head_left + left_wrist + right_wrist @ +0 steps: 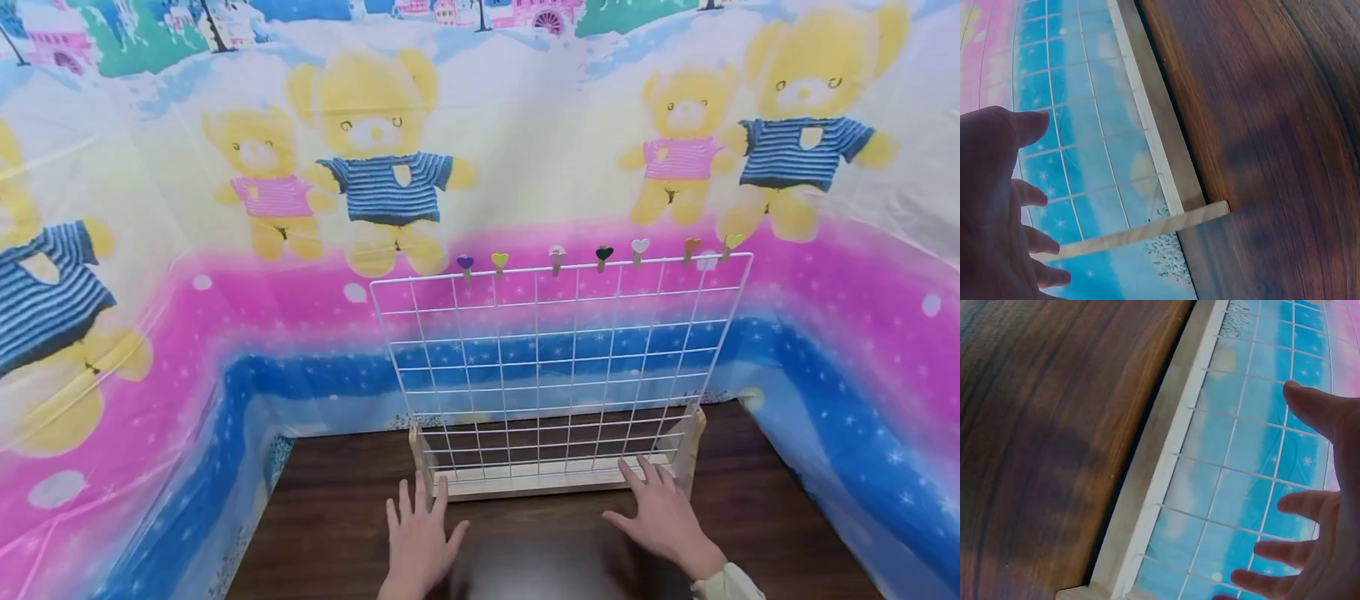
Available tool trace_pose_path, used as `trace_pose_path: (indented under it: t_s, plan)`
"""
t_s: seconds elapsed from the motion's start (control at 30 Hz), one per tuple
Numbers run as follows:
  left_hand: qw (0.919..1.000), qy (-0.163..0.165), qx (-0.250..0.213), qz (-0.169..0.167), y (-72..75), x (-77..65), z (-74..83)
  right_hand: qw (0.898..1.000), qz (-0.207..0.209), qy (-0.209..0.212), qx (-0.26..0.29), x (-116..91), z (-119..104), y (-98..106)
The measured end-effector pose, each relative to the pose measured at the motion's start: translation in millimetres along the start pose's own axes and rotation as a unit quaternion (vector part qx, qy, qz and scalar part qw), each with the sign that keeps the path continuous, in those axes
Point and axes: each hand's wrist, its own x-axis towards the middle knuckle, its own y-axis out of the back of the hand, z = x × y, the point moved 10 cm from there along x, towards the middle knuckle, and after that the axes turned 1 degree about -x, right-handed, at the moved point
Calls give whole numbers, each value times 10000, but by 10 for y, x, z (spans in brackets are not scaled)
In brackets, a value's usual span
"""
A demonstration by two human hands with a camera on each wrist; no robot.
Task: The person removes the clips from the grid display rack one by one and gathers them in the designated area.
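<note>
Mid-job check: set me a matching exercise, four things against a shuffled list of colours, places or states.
1 wire grid
2 tabletop
3 purple heart clip
4 left hand

A fingers spread, by the left end of the wooden base
B dark brown
C leftmost on a top edge
D white, mounted on the wooden base

Pairs: 1-D, 2-B, 3-C, 4-A

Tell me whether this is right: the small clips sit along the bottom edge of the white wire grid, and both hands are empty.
The edge is wrong: the head view shows the small clips on the top edge of the white wire grid. Left hand and right hand are indeed empty.
</note>
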Motion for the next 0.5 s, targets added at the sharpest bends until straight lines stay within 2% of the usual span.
trace_pose_path:
  t_s: [0.1, 0.2, 0.37, 0.5]
  plan:
    - [9999, 65, -94, 50, 71, 38, -68, 9993, 104, 224, 294, 70, -81, 78]
    - [9991, 150, -376, 146, 159, 81, -160, 9966, 269, 395, 665, 145, -181, 200]
    - [9952, 160, -855, 442, 362, 160, -302, 9890, 594, 508, 1253, 273, -350, 482]
    - [9903, 158, -1239, 603, 505, 244, -417, 9833, 820, 611, 1506, 374, -498, 723]
